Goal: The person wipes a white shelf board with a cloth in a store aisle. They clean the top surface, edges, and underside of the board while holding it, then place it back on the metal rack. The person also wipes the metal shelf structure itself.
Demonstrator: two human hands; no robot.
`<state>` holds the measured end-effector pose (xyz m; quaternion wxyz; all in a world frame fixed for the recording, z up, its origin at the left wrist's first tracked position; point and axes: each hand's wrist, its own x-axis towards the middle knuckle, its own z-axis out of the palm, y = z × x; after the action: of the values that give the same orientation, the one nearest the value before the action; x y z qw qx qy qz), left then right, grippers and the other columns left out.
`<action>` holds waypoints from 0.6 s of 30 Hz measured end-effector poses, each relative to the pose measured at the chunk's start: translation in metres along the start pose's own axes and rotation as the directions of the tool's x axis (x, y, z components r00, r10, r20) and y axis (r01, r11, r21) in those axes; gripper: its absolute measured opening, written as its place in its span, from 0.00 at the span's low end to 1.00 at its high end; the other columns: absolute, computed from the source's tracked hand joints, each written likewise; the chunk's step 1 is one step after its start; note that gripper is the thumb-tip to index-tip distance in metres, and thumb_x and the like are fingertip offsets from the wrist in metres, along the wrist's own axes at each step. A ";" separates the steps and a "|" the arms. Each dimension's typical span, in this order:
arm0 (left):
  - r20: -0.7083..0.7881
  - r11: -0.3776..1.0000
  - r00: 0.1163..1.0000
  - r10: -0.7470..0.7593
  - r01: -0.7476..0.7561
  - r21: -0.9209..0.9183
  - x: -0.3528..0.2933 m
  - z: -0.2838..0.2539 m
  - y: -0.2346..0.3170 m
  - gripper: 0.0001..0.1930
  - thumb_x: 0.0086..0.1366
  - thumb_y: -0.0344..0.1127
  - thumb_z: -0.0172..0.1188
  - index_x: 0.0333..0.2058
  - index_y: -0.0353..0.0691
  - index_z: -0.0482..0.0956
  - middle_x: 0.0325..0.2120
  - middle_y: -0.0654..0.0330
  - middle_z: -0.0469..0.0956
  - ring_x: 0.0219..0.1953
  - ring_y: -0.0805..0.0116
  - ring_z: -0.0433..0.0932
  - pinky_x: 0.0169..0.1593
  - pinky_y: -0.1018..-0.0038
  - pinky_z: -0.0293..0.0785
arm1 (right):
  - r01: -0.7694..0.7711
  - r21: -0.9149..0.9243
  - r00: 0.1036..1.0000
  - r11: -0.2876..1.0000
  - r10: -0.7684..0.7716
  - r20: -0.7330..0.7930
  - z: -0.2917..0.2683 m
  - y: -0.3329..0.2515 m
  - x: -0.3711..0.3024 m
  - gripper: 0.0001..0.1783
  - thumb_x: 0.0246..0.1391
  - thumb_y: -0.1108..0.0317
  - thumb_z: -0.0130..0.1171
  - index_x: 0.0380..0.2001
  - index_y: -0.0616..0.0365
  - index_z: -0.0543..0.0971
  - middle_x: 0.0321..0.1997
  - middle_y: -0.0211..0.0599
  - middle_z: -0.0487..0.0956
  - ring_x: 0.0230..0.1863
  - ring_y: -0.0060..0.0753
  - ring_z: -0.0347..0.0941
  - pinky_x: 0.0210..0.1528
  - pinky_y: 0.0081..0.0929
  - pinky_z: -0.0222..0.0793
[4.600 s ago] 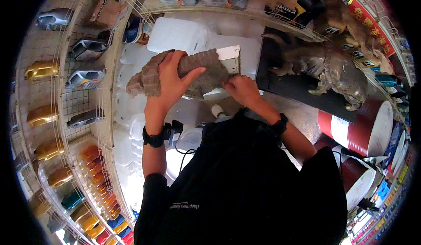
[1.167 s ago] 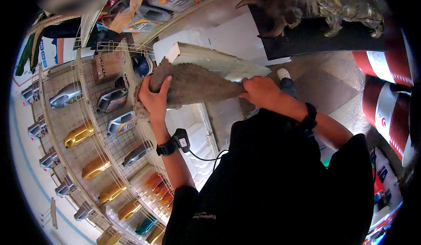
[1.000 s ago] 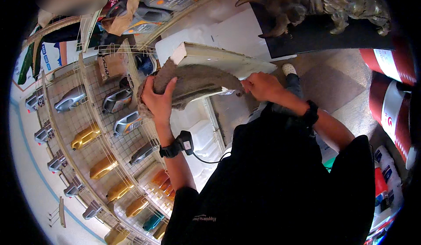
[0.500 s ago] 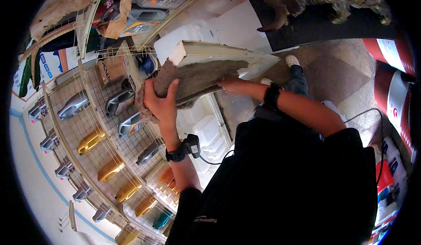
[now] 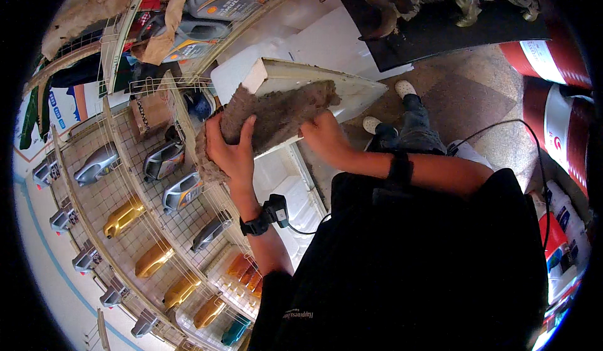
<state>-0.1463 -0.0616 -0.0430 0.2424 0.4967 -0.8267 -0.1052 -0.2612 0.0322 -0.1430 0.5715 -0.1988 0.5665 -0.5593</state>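
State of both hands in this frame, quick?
Left hand: closed on the grey-brown cloth, thumb apart from the fingers.
Right hand: fingers curled at the cloth's lower edge; whether they pinch it can't be told.

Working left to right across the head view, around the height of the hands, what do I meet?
Silver bottle → grey bottle → left hand on the brown cloth → right hand → white shoes → lower red drum with a white band.
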 end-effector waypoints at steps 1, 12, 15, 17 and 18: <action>0.003 1.000 1.000 0.001 -0.001 -0.002 0.000 0.000 0.000 0.21 0.47 0.34 0.71 0.38 0.34 0.73 0.31 0.51 0.75 0.35 0.58 0.74 0.42 0.69 0.69 | 0.090 -0.060 0.996 0.994 -0.092 -0.020 -0.008 -0.019 -0.008 0.11 0.43 0.68 0.49 0.23 0.65 0.77 0.28 0.58 0.76 0.33 0.61 0.72 0.36 0.48 0.68; 0.017 0.999 1.000 -0.026 0.025 0.044 -0.005 -0.002 0.002 0.21 0.47 0.34 0.71 0.37 0.33 0.73 0.30 0.52 0.75 0.33 0.59 0.74 0.41 0.70 0.69 | 0.202 -0.806 0.970 0.556 -0.226 0.087 -0.078 -0.050 0.019 0.19 0.37 0.56 0.61 0.22 0.65 0.79 0.19 0.53 0.76 0.33 0.55 0.75 0.39 0.46 0.71; 0.006 1.000 1.000 -0.010 0.009 0.011 -0.007 -0.001 0.006 0.21 0.47 0.35 0.72 0.37 0.34 0.73 0.30 0.52 0.75 0.32 0.60 0.74 0.40 0.70 0.69 | 0.268 -0.724 0.942 0.636 -0.332 0.058 -0.079 -0.044 0.024 0.20 0.36 0.58 0.63 0.29 0.63 0.79 0.26 0.52 0.77 0.39 0.55 0.73 0.47 0.46 0.68; 0.011 1.000 1.000 -0.018 0.018 0.007 -0.008 -0.001 0.007 0.20 0.47 0.35 0.72 0.36 0.34 0.73 0.29 0.53 0.75 0.32 0.60 0.73 0.40 0.70 0.69 | 0.600 -0.629 0.661 0.494 -0.749 0.043 -0.072 -0.049 0.026 0.22 0.36 0.62 0.63 0.37 0.62 0.77 0.39 0.52 0.76 0.46 0.54 0.70 0.53 0.45 0.63; 0.014 1.000 1.000 -0.024 0.024 0.004 -0.007 0.000 0.008 0.20 0.46 0.35 0.72 0.35 0.34 0.73 0.29 0.53 0.75 0.32 0.60 0.73 0.40 0.70 0.69 | 0.601 -0.628 0.661 0.495 -0.749 0.042 -0.071 -0.049 0.027 0.22 0.36 0.62 0.63 0.37 0.62 0.77 0.39 0.52 0.76 0.46 0.54 0.70 0.53 0.45 0.63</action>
<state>-0.1491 -0.0515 -0.0417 0.2343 0.5061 -0.8227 -0.1101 -0.3506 0.0229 -0.1318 0.1396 -0.5054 0.6491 -0.5511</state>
